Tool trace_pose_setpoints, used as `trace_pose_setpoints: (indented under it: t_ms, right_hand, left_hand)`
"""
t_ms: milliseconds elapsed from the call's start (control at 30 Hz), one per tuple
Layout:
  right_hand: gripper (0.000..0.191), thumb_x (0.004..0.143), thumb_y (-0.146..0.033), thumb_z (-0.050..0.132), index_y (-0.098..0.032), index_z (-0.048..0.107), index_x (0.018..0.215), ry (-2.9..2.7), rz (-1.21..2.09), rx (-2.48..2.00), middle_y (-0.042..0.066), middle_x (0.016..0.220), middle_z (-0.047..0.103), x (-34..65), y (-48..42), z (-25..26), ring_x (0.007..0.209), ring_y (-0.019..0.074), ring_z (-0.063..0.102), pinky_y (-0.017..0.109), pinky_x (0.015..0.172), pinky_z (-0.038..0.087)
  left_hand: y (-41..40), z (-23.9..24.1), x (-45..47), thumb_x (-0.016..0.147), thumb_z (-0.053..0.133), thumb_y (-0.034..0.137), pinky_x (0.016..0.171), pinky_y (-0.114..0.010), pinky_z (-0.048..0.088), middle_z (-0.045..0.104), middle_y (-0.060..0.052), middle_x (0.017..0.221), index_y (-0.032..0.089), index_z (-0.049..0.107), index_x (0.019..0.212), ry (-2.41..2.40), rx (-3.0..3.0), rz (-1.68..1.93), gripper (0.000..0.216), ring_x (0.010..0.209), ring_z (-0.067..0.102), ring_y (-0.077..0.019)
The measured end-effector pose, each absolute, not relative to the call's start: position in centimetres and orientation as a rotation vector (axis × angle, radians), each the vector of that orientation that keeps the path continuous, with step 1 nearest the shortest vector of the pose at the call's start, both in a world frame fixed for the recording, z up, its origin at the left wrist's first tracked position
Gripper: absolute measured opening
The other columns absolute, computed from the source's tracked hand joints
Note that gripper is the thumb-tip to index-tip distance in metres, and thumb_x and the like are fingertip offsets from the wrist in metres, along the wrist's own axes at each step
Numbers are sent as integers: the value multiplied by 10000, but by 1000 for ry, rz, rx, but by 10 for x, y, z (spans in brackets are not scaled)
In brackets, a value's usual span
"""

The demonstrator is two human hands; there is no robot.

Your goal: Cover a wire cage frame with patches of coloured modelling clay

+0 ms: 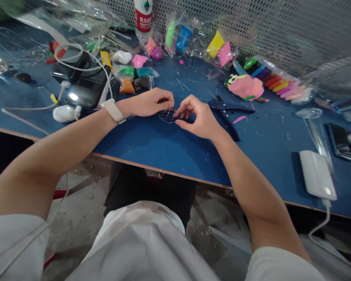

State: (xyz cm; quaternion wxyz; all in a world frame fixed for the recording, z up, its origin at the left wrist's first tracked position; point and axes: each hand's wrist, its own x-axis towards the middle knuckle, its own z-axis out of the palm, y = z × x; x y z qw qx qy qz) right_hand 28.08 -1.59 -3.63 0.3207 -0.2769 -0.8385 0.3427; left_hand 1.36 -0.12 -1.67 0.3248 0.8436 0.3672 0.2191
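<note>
A small frame of thin, bent metal wire sits low over the blue table, between my two hands. My left hand, with a pale band on its wrist, has thumb and fingers pinched together on the frame's upper part. From the right, my right hand meets the frame's edge with curled fingers, its thumb a little apart from the fingertips. Whether those fingertips touch the wire is hard to tell. Dark-handled pliers lie just beyond my right hand. Several loose wire pieces are scattered behind the hands.
Clay packets and a water bottle stand toward the back. A pink clay figure lies beside a row of coloured clay sticks. Cabled devices occupy the left; a white power bank is at right, near the table edge.
</note>
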Motion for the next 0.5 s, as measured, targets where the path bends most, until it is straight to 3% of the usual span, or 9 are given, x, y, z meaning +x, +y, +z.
trace_pose_setpoints:
  t_ms: [167, 333, 500]
  right_hand:
    - [255, 992, -419, 852, -250, 661, 999, -2090, 1115, -810, 20, 912, 808, 278, -14, -37, 755, 185, 689, 374, 710, 533]
    - [357, 985, -534, 879, -263, 648, 1004, -1909, 1230, -858, -4, 822, 773, 276, -7, -41, 712, 168, 676, 349, 693, 563]
    - [357, 993, -536, 871, -270, 636, 963, -1829, 1194, -957, -27, 733, 700, 272, -4, -45, 631, 153, 617, 339, 626, 537]
  left_hand:
    - [2, -22, 10, 1083, 713, 401, 816, -330, 531, 715, -77, 1035, 169, 703, 1154, 980, 2234, 736, 243, 858, 685, -168]
    - [4, -20, 4, 975, 826, 449, 867, -340, 565, 753, -57, 1018, 175, 760, 955, 866, 2268, 706, 282, 909, 728, -186]
    - [6, -21, 2, 962, 839, 454, 900, -373, 590, 809, -49, 989, 215, 864, 958, 823, 2251, 700, 240, 897, 754, -207]
